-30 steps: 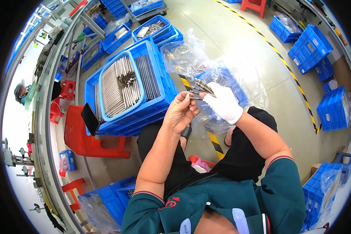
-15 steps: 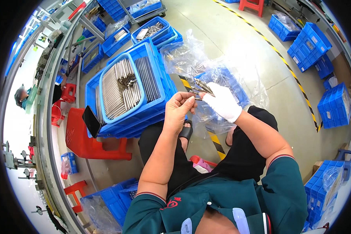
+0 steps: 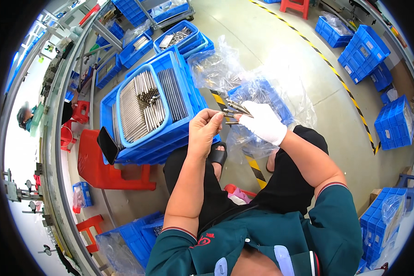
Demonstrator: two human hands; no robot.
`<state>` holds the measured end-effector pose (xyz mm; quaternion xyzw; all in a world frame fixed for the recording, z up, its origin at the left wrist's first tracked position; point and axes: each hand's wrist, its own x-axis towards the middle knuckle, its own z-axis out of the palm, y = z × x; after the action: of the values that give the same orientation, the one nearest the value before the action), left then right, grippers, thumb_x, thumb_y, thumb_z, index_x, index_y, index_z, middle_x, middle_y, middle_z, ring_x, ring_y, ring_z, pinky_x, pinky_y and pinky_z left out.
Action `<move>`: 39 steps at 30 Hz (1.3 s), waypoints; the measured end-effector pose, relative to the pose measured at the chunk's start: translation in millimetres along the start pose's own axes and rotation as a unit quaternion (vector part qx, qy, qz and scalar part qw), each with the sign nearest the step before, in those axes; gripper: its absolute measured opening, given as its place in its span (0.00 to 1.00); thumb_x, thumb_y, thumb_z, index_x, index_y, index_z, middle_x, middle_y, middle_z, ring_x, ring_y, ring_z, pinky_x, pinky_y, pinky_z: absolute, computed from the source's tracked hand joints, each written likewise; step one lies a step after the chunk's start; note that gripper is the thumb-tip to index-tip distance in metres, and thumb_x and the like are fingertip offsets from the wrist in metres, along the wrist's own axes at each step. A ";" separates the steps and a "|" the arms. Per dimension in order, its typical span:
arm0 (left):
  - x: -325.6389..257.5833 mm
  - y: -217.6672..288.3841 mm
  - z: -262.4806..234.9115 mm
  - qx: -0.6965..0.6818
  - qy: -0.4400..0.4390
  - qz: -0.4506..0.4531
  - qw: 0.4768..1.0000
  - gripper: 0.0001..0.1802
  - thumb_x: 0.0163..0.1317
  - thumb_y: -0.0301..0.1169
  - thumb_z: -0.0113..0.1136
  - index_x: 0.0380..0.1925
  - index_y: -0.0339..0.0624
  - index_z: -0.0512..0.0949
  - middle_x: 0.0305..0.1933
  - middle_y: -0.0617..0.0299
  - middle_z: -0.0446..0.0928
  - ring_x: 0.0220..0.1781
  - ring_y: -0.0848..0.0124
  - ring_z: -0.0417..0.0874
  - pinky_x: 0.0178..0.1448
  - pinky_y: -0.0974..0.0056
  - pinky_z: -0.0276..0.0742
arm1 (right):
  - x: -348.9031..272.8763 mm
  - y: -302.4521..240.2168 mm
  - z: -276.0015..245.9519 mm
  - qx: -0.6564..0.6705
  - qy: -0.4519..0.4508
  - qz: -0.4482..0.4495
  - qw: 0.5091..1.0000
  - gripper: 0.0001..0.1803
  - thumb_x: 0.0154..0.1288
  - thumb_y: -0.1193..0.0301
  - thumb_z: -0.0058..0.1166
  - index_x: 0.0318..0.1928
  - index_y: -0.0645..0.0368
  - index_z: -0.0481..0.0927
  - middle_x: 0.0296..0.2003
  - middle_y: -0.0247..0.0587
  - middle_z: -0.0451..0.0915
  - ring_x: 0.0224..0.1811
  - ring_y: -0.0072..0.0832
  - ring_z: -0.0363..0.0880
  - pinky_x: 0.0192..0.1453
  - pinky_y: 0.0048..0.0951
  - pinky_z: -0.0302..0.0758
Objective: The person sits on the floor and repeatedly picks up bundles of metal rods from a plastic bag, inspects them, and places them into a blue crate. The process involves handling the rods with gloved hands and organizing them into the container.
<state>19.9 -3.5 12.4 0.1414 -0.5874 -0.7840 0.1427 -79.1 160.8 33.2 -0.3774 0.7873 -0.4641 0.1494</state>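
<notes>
My right hand, in a white glove, is closed around several thin metal rods that fan out to the left. Bare, my left hand is held just left of the rod ends with thumb and forefinger pinched together. Whether something small is between those fingertips I cannot make out. Left of it, a light-blue tray full of neatly stacked metal rods rests on blue crates. Below my right hand lies a blue crate lined with clear plastic, with more metal pieces in it.
A black flat device leans at the tray's near left corner. A red stool stands to the left, beside a long bench frame. Blue crates line the right side. Yellow-black tape marks the floor. A person is at far left.
My left hand has drawn slightly left, away from the rods, and its fingers have closed up. The rods in my right hand have shifted and spread a little.
</notes>
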 end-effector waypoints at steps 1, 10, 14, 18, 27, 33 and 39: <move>0.4 0.2 -0.2 0.006 -0.006 -0.004 1.000 0.09 0.63 0.32 0.60 0.31 0.36 0.75 0.21 0.67 0.71 0.20 0.81 0.66 0.23 0.76 0.59 | 0.5 -0.8 0.1 -0.013 -0.004 0.001 1.000 0.15 0.63 0.59 0.53 0.33 0.60 0.73 0.23 0.48 0.74 0.26 0.43 0.74 0.32 0.38 0.70; -0.2 3.3 -4.5 0.044 -0.036 -0.020 0.998 0.09 0.61 0.31 0.62 0.31 0.36 0.76 0.21 0.66 0.72 0.20 0.81 0.67 0.23 0.76 0.60 | 0.4 -7.0 -1.0 -0.080 -0.027 -0.044 0.995 0.13 0.62 0.60 0.52 0.34 0.57 0.73 0.25 0.50 0.76 0.30 0.48 0.76 0.34 0.41 0.71; -0.3 1.7 -8.7 0.022 -0.052 -0.027 0.998 0.09 0.59 0.30 0.64 0.32 0.36 0.77 0.22 0.66 0.74 0.22 0.82 0.69 0.25 0.77 0.62 | 2.3 -1.3 0.0 -0.046 -0.043 -0.028 0.998 0.14 0.62 0.60 0.52 0.33 0.58 0.73 0.25 0.51 0.75 0.30 0.48 0.76 0.34 0.41 0.70; -2.4 4.2 -4.5 0.045 -0.018 -0.010 0.999 0.09 0.60 0.31 0.63 0.32 0.35 0.77 0.21 0.65 0.73 0.19 0.82 0.68 0.23 0.77 0.61 | 3.9 -0.5 -1.5 -0.025 -0.050 -0.006 0.998 0.14 0.62 0.60 0.52 0.32 0.59 0.74 0.25 0.52 0.75 0.30 0.48 0.75 0.34 0.41 0.70; 1.5 8.0 -14.4 0.026 0.009 -0.013 1.000 0.10 0.61 0.32 0.62 0.31 0.36 0.77 0.20 0.69 0.70 0.18 0.83 0.64 0.23 0.76 0.57 | 5.2 0.9 -8.2 -0.024 -0.067 -0.009 0.997 0.15 0.62 0.60 0.53 0.35 0.61 0.77 0.24 0.48 0.74 0.26 0.38 0.73 0.33 0.34 0.68; 0.1 5.5 -10.3 0.017 -0.033 -0.060 0.998 0.11 0.61 0.34 0.63 0.30 0.37 0.76 0.20 0.69 0.69 0.19 0.83 0.63 0.22 0.75 0.56 | 3.3 -0.8 -2.6 -0.033 -0.092 -0.009 0.995 0.16 0.62 0.58 0.51 0.33 0.59 0.76 0.25 0.50 0.76 0.29 0.45 0.76 0.34 0.38 0.70; -0.2 4.8 -10.8 0.031 -0.036 -0.050 0.998 0.10 0.60 0.33 0.64 0.29 0.37 0.77 0.20 0.69 0.70 0.19 0.83 0.63 0.23 0.76 0.56 | -2.1 -2.8 3.3 -0.087 -0.050 -0.031 0.994 0.13 0.61 0.61 0.53 0.33 0.59 0.75 0.23 0.49 0.75 0.26 0.44 0.76 0.32 0.38 0.70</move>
<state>24.6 -14.3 14.2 0.1464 -0.6081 -0.7764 0.0778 -74.5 159.5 33.6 -0.4364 0.8037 -0.3791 0.1410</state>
